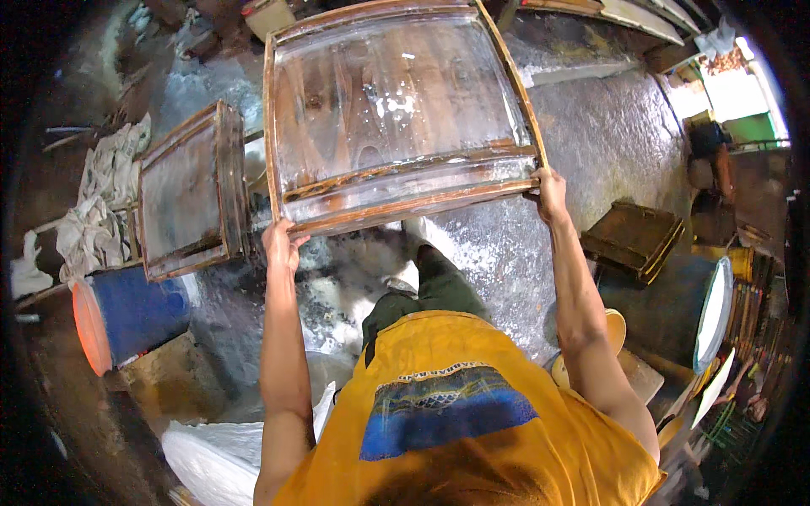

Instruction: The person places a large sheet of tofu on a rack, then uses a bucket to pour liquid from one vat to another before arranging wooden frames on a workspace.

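Observation:
A large wooden frame with a wet, glossy sheet stretched inside it fills the upper middle of the head view. My left hand grips its near left corner. My right hand grips its near right corner. The frame is lifted and tilted away from me, above a wet floor with white foam. My yellow shirt and dark trousers show below it.
A second wooden frame leans at the left, beside crumpled white cloths. A blue barrel with an orange end lies lower left. A dark wooden crate and a blue tub sit at the right. A white sack lies near my feet.

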### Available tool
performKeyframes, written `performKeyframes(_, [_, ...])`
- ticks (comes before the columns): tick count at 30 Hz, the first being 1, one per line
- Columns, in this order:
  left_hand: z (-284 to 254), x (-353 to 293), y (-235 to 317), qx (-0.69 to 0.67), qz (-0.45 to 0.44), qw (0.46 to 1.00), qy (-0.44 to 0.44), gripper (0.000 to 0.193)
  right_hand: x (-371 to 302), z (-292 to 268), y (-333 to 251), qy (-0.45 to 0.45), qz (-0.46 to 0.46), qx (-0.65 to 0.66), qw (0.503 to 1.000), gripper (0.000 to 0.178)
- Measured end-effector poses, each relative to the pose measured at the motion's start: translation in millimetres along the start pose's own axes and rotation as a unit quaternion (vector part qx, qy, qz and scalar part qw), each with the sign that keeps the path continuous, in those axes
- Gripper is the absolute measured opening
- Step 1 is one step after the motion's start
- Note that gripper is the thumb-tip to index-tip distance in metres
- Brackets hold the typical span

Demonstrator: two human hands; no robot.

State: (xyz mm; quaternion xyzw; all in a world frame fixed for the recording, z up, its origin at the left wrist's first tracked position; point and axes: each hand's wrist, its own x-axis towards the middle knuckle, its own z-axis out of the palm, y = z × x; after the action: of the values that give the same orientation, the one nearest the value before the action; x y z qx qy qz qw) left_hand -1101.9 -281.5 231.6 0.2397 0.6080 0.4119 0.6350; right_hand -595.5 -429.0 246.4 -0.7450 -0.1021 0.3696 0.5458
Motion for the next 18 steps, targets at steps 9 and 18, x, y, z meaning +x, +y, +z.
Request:
performKeyframes(9, [62.1,-35.8,53.5,0.503,0.533,0.669,0.123,0.046,-29.5,30.4,-90.4,-0.057,-0.473,-0.433,0.766,0.04])
performKeyframes(18, [77.4,9.0,54.7,0.675,0.479,0.535,-0.167,0.058,30.7,61.3,-86.1,-0.33,-0.532,-0.618,0.476,0.049])
